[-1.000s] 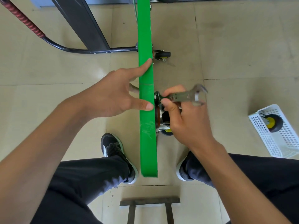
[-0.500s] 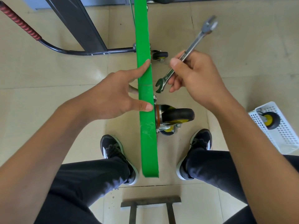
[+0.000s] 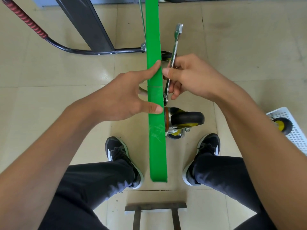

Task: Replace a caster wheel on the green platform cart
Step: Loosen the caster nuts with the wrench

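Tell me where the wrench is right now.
In the head view the wrench is in the right hand, just right of the green cart deck, its lower end above the caster wheel.

Both forearms reach in from the near edge. The left hand [image 3: 126,95] spreads wide — index finger and thumb pressed flat, apart from each other. The right hand [image 3: 187,77] curls — thumb and fingers pinching a thin shaft just right of the left fingertip.
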`<state>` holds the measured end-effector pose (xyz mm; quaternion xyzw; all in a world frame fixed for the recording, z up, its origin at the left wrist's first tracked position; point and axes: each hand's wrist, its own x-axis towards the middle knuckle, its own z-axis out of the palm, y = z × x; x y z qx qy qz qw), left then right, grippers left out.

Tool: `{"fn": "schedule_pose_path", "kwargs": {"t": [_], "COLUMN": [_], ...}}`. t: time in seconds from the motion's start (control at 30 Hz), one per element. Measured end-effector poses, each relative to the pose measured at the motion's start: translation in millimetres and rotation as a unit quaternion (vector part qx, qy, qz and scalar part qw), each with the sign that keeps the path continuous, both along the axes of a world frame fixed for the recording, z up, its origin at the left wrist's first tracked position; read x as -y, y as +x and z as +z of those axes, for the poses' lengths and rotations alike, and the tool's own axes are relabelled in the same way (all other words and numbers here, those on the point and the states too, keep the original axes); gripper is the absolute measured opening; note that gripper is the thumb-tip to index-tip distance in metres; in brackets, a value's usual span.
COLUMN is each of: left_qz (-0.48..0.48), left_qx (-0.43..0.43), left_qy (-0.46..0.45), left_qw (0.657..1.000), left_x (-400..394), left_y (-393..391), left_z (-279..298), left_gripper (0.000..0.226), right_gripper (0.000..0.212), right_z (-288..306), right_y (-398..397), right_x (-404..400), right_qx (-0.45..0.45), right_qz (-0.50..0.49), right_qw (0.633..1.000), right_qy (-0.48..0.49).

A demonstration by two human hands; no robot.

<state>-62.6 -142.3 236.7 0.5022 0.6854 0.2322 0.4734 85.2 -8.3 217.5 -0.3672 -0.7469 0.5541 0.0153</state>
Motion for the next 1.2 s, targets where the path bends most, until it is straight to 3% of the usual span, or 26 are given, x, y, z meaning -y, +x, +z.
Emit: {"fn": "schedule_pose_path", "kwargs": {"t": [0.37,0.57,0.67,0.83,0.97,1.07,1.2], "left_qz": [-0.015,-0.01,-0.012,-0.015,-0.014,-0.014,-0.014], "left_qx": [-0.028,-0.03,-0.027,-0.032,-0.035,-0.031,-0.029], "left_qy": [-0.004,-0.005,-0.007,-0.005,-0.005,-0.007,-0.005], "left_qw": [0.999,0.999,1.0,0.999,0.999,0.999,0.999], "left_x": [0,1,1,1,1,1,1], "left_y": [0,1,1,0,-2,-2,-2], "left_z": [1,3,2,1,-1,0,-1], "left_gripper": [0.113,0.115,0.115,0.113,0.11,0.11,0.11], "right_gripper": [0.006,0.01,0.018,0.008,0.01,0.011,0.011], "right_z": [-16,-33,-38,-26,-6,5,13], "right_y": [32,54,60,59,51,43,30], "right_x": [55,85,93,87,54,25,6], "right_qx": [-0.151,-0.166,-0.179,-0.183,-0.168,-0.113,-0.073], "right_qz": [-0.105,-0.106,-0.114,-0.138,-0.187,-0.138,-0.073], "right_qw": [0.969,0.939,0.933,0.921,0.955,0.983,0.994], "right_qy": [0.167,0.283,0.291,0.315,0.155,0.043,-0.017]}}
